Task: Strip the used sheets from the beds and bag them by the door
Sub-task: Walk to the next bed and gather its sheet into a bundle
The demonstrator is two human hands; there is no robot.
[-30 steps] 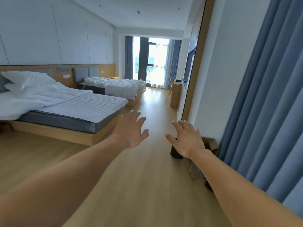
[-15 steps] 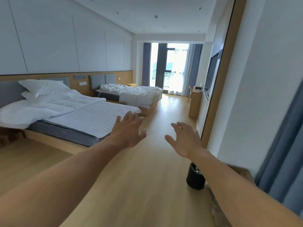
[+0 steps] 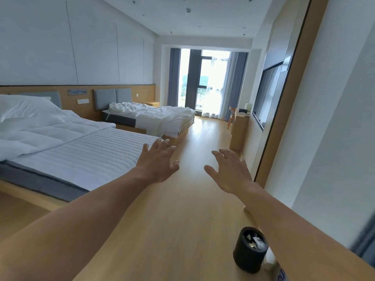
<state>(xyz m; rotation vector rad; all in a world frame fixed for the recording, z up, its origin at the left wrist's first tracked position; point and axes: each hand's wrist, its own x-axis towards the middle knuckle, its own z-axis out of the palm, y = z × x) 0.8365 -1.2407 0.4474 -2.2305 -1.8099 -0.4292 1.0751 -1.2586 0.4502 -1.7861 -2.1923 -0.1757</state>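
Approach, I judge, is the step in hand: my hands are empty and the bedding lies on the beds, none of it bagged. My left hand (image 3: 157, 161) reaches forward on a stretched arm, palm down, fingers spread and straight, gripping nothing. My right hand (image 3: 229, 171) is out beside it but apart from it, fingers loose and slightly bent, also holding nothing. Both hang over the wooden floor (image 3: 182, 209) and touch nothing.

The near bed (image 3: 46, 181) sits at ten o'clock, its white duvet (image 3: 50, 132) bunched toward the head under a pillow (image 3: 26, 107). Its foot end shows a striped white cover (image 3: 101, 153). The far bed (image 3: 182, 132) at twelve o'clock carries rumpled white sheets (image 3: 158, 116) that hang over its near side. A small black bin (image 3: 250, 249) stands on the floor at five o'clock. No bag or door is in view.

Next I would close on the near bed's foot corner at eleven o'clock, curl my fingers round a cloth edge and pull it free. Whether the striped cover counts as a sheet to strip, I cannot tell.
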